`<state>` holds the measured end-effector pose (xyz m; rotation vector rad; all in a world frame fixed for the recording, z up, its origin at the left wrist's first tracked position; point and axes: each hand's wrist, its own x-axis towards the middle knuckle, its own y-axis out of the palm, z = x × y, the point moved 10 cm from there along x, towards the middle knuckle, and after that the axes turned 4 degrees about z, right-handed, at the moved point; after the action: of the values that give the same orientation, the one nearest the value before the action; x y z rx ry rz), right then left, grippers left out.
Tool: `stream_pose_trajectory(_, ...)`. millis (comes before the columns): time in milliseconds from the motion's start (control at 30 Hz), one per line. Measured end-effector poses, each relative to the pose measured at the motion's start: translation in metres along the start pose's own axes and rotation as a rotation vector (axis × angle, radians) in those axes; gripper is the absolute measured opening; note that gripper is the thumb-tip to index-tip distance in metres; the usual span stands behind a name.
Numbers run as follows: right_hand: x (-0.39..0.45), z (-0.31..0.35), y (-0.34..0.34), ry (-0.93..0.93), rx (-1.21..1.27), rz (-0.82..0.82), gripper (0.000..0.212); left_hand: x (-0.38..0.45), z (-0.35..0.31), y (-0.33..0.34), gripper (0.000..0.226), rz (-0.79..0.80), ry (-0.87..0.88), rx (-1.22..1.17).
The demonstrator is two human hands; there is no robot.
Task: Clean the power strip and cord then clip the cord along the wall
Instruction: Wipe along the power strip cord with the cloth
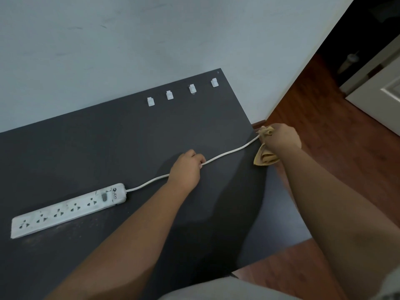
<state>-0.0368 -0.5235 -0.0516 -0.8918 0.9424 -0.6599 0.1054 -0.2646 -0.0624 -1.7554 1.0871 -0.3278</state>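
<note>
Your white plastic power strip (68,210) lies flat near the left edge of the dark grey matte tabletop (108,131), a long slim bar running diagonally, its face smudged with grey grime around the row of sockets. A grey rocker switch and a dark printed logo sit at its right end.

From that end the white cord (147,183), round and smooth, leaves the strip and curves along the tabletop toward the right edge.

Your left hand (186,167) is on the cord about midway across the table, knuckles up, fingers curled down and closed around the cord, pinning it to the surface. Past that hand the cord rises slightly and runs in a taut shallow arc to the table's right edge.

Along the far edge, close to the pale, scuffed wall (151,40), four small white plastic cable clips (169,95) stand in a row toward the far right corner, evenly spaced, none holding the cord.

Your right hand (281,137) is at the right edge of the table, just beyond the corner, fingers clenched tight around a crumpled tan cloth (265,158). The cloth is soft and wrinkled; one bunch sticks out above the fist and a larger fold hangs below it. The cord enters the cloth inside that grip; its far end is hidden.

Right of the table lies reddish-brown wood flooring (324,137), with a white panelled door (381,100) beyond.
</note>
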Motion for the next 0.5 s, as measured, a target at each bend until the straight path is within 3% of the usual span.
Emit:
stream_pose_trajectory(100, -0.013, -0.006, -0.02, 0.028, 0.043, -0.083, 0.032, -0.001, 0.001, 0.0, 0.02, -0.003, 0.015, 0.007)
stream_pose_trajectory(167, -0.03, 0.017, -0.021, -0.085, 0.043, -0.146, 0.027, -0.001, 0.002, -0.001, 0.021, -0.011, 0.016, 0.014)
stream_pose_trajectory(300, -0.061, 0.058, 0.033, -0.249, -0.054, 0.074, 0.04, -0.001, 0.003, -0.001, 0.021, -0.022, 0.016, -0.012)
stream_pose_trajectory(367, -0.063, 0.04, 0.032, -0.143, -0.032, 0.114, 0.039, 0.0, 0.003, -0.001, 0.022, -0.014, 0.019, -0.019)
stream_pose_trajectory(500, -0.059, -0.01, -0.008, 0.062, 0.111, -0.001, 0.035, 0.001, 0.005, 0.001, 0.025, 0.045, 0.002, -0.017)
